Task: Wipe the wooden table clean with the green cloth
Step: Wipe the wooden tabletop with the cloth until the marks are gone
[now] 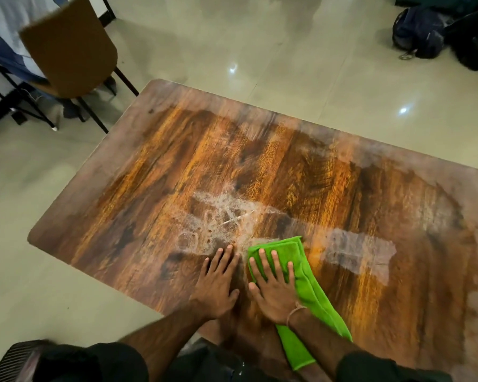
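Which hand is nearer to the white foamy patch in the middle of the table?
The left hand. Its fingertips reach the near edge of the foamy patch. The right hand lies flat on the green cloth, beside the patch.

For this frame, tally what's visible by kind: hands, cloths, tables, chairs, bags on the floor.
Hands: 2, the left hand flat on bare wood, the right hand flat on the cloth
Green cloth: 1
Wooden table: 1
Chair: 1
Dark bags on the floor: 2, as best I can tell, a dark blue bag and a black bag
Total: 7
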